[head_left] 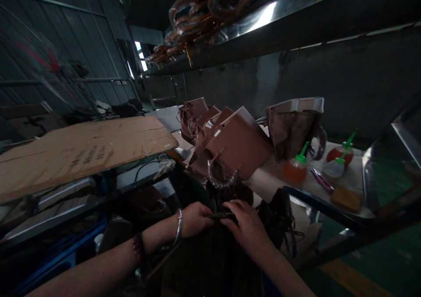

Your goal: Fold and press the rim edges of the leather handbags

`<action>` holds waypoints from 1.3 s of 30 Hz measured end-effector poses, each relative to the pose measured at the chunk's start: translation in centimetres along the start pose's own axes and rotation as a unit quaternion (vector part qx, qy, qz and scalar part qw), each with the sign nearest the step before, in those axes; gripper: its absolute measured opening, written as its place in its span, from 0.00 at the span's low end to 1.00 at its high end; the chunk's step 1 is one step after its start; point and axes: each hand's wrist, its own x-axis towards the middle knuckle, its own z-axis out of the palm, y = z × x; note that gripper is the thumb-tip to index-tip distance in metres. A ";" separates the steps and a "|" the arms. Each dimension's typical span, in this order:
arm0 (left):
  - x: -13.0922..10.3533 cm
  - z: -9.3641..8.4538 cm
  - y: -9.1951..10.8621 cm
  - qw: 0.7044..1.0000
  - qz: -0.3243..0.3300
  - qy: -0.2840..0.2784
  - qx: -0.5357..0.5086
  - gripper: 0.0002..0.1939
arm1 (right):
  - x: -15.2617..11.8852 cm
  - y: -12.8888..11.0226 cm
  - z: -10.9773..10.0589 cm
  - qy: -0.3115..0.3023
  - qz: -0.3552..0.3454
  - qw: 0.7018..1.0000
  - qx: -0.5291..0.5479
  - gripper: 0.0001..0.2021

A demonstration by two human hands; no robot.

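Note:
My left hand [194, 220], with a silver bangle at the wrist, is closed with its fingertips on one end of a thin dark strip [219, 215]. My right hand [247, 226] pinches the other end, so the strip lies level between the two. In this dim light I cannot tell whether it is a strap or the edge of a bag. Just beyond my hands, a brown handbag [245, 143] leans among several others, its handle [223, 181] wrapped in clear plastic. Dark, bag-like material [278, 213] lies right of my right hand.
A cardboard sheet [131, 139] covers the left bench. Another brown bag [289, 128] stands at the back right, near squeeze bottles [295, 170] with green tips and a yellowish sponge block [346, 199]. Plastic-wrapped handles [187, 16] hang over the overhead shelf. A fan [49, 62] stands left.

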 end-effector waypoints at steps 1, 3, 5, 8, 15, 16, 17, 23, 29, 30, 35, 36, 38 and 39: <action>0.0 0.1 0.0 1.000 0.001 0.001 0.004 0.14 | 0.1 0.0 0.0 -0.020 -0.003 1.000 0.007 0.13; 0.0 0.1 0.1 1.000 0.003 0.006 0.013 0.14 | 0.2 0.0 0.1 -0.048 -0.008 0.999 0.009 0.12; 0.1 0.1 0.1 1.000 0.004 0.013 0.023 0.14 | 0.2 -0.1 0.1 -0.059 -0.015 0.998 0.001 0.10; 0.1 0.1 -0.1 0.999 0.004 0.019 0.033 0.14 | 0.3 -0.4 0.1 -0.063 -0.024 0.998 -0.015 0.09; 0.2 0.0 0.0 0.999 -0.002 0.021 0.036 0.13 | 0.4 -0.6 0.2 -0.060 -0.026 0.996 -0.055 0.06; 0.2 0.0 0.0 0.999 -0.003 0.021 0.037 0.12 | 0.4 -0.6 0.3 -0.060 -0.027 0.996 -0.059 0.06; 0.2 0.0 0.0 0.999 -0.004 0.022 0.038 0.12 | 0.4 -0.6 0.3 -0.061 -0.028 0.996 -0.064 0.06; 0.4 0.1 -0.1 0.998 -0.008 0.029 0.048 0.11 | 0.3 -1.1 0.2 -0.062 -0.042 0.992 -0.098 0.07; 0.4 0.5 0.0 0.997 -0.012 0.046 0.065 0.11 | 0.2 -1.0 0.4 -0.040 -0.050 0.994 -0.088 0.08; 0.3 0.5 0.1 0.997 -0.013 0.046 0.067 0.10 | 0.2 -0.8 0.4 -0.040 -0.049 0.995 -0.071 0.08; 0.1 0.1 0.7 0.997 -0.027 0.014 0.069 0.10 | 0.1 -0.2 0.4 -0.049 -0.037 0.998 0.019 0.07; 0.2 0.0 0.9 0.997 -0.030 -0.003 0.064 0.10 | 0.1 -0.2 0.3 -0.050 -0.032 0.998 0.025 0.07; 0.7 -0.1 1.2 0.998 -0.012 -0.043 0.033 0.11 | 0.0 -0.2 0.3 -0.046 -0.022 0.998 0.031 0.07; 1.0 -0.1 1.3 0.998 0.005 -0.063 0.011 0.13 | -0.1 -0.2 0.3 -0.042 -0.015 0.998 0.038 0.07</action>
